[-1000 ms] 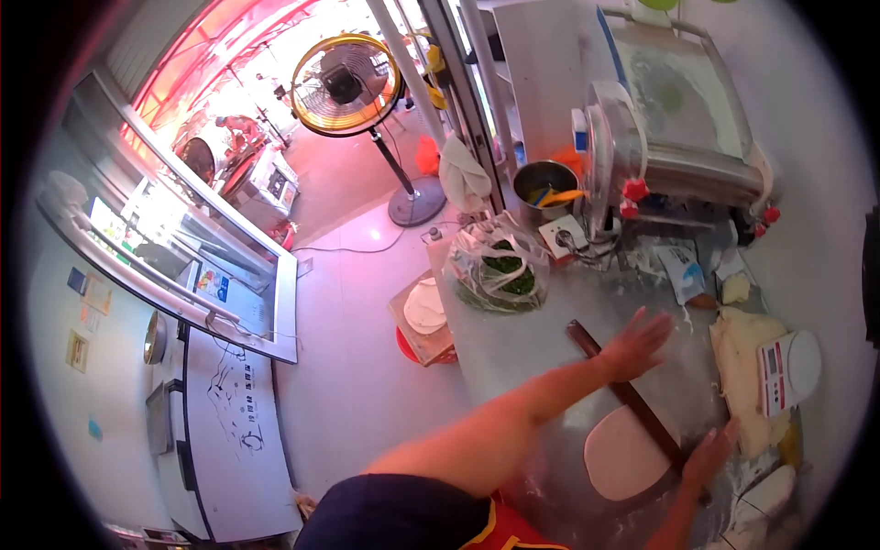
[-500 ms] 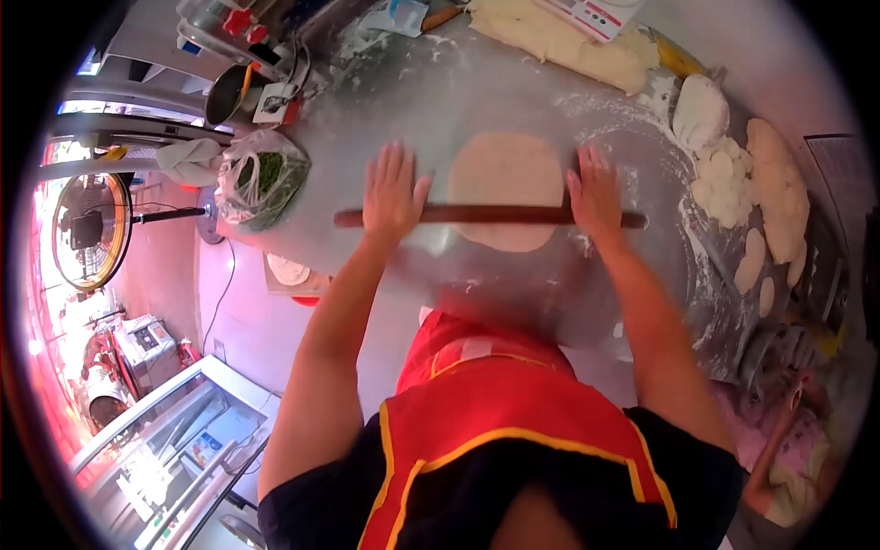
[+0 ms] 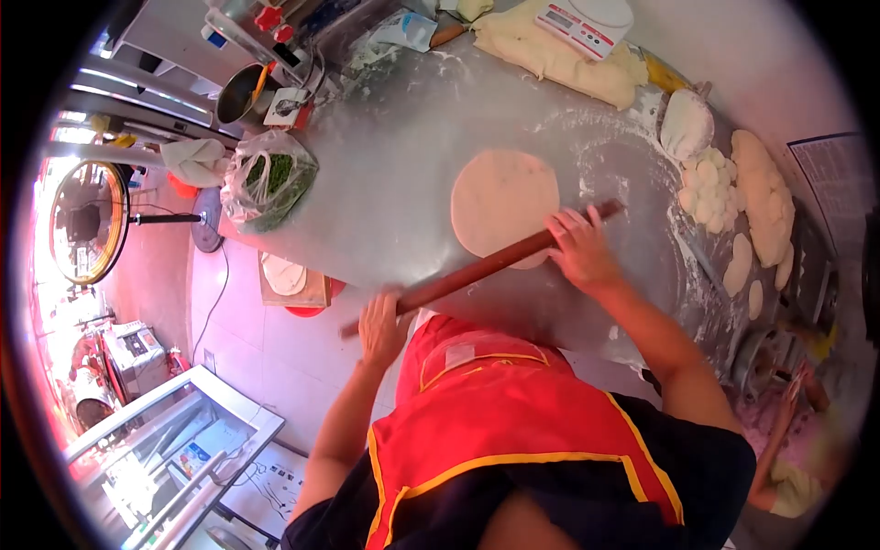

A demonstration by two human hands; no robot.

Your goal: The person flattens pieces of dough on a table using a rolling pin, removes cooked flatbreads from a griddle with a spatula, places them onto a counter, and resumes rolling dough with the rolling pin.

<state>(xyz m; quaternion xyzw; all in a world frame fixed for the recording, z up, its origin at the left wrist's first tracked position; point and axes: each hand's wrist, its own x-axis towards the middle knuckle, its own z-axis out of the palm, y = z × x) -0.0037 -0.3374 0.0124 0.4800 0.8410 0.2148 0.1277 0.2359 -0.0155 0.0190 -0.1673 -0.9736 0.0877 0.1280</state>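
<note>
A dark wooden rolling pin (image 3: 486, 266) lies slantwise, its left end low near the red apron and its right end higher up. Close to the left end, my left hand (image 3: 380, 328) is closed round it, beside the table's front edge. My right hand (image 3: 582, 247) grips the pin towards its right end, fingers bent over the top. Just beyond the pin, a flat round sheet of dough (image 3: 500, 197) rests on the grey metal table (image 3: 385, 220). The pin crosses the near edge of the dough and hides a strip of it.
At the back, a white scale (image 3: 587, 27) sits by a long slab of dough (image 3: 541, 55). Small dough pieces (image 3: 710, 192) and a dough log (image 3: 764, 202) line the right side. A plastic bag of greens (image 3: 270, 179) stands left. A co-worker's arm (image 3: 779, 440) shows lower right.
The rolling pin has swung from level to slanted, its left end coming towards me. My hands went from lying flat with fingers outstretched to gripping the pin. The view has shifted slightly.
</note>
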